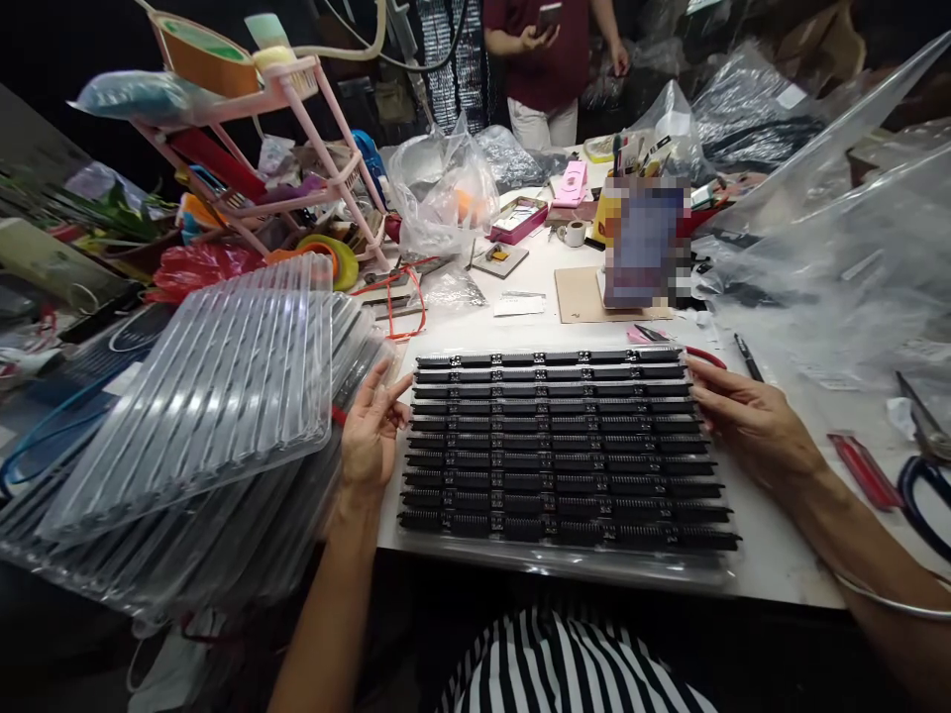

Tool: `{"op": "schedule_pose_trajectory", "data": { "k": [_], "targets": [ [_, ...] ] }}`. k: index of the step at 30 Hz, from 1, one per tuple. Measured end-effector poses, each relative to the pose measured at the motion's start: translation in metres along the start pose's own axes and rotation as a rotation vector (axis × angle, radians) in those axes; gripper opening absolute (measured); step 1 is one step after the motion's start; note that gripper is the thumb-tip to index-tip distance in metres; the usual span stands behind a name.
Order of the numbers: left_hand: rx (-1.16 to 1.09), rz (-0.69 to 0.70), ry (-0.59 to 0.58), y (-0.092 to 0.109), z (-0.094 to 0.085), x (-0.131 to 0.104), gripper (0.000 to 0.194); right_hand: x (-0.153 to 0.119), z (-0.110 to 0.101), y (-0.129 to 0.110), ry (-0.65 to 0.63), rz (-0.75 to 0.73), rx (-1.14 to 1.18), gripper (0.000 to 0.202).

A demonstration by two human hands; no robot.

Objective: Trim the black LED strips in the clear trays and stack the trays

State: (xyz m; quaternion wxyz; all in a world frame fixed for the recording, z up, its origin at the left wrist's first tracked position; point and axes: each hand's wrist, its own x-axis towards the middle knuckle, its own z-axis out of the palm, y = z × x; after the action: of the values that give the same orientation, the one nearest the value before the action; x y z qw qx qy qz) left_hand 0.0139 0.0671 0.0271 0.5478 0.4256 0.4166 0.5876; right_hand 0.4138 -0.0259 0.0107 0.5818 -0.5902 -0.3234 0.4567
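Note:
In front of me lies a clear plastic tray (565,561), filled with rows of black toothed strips (520,446) that look like electronic connectors. My left hand (369,431) is at its left edge, fingertips bent against the side. At the far right corner, my right hand (750,411) has its thumb and fingers closed on the edge; some fingertips are hidden there. The tray's near side reaches the table's front edge. A tilted stack of clear ribbed trays (215,366) stands just left of my left hand.
A pink plastic rack (319,109) holds tape rolls at back left. Behind the tray are a cardboard piece (580,295) and a blurred-out upright object (645,243). Scissors (928,495), a red plastic item (862,470) and a pen (748,358) lie right. Another person (550,59) stands beyond, holding a phone.

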Motion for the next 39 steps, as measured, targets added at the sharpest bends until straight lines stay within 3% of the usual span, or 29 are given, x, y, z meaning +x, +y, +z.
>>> {"op": "schedule_pose_trajectory", "data": {
  "k": [14,18,21,24,28,30,32,35,39],
  "targets": [
    [0.245,-0.115,0.003,-0.011,0.004,0.004,0.066,0.008,-0.002,0.005,-0.065,0.010,-0.386,0.069],
    [0.358,-0.114,-0.017,-0.006,0.001,-0.012,0.060,0.004,-0.005,0.006,-0.027,-0.002,-0.571,0.061],
    [0.415,-0.149,-0.074,0.003,-0.012,-0.043,0.059,-0.021,-0.014,0.009,-0.009,-0.033,-0.722,0.053],
    [0.451,-0.200,-0.093,0.012,-0.028,-0.080,0.056,-0.063,-0.019,0.016,0.003,-0.029,-0.813,0.055],
    [0.541,-0.199,-0.108,0.017,-0.040,-0.114,0.052,-0.112,-0.006,0.026,0.220,-0.044,-0.791,0.059],
    [0.677,-0.137,-0.110,0.016,-0.039,-0.121,0.052,-0.124,0.005,0.028,0.341,-0.066,-0.773,0.055],
    [0.893,0.014,-0.120,0.014,-0.037,-0.122,0.057,-0.128,0.013,0.030,0.393,-0.082,-0.741,0.051],
    [1.180,0.257,-0.214,0.007,-0.031,-0.121,0.070,-0.125,0.018,0.031,0.393,-0.120,-0.682,0.049],
    [1.398,0.392,-0.341,-0.004,-0.020,-0.120,0.084,-0.122,0.015,0.037,0.358,-0.244,-0.677,0.051]
  ]
}}
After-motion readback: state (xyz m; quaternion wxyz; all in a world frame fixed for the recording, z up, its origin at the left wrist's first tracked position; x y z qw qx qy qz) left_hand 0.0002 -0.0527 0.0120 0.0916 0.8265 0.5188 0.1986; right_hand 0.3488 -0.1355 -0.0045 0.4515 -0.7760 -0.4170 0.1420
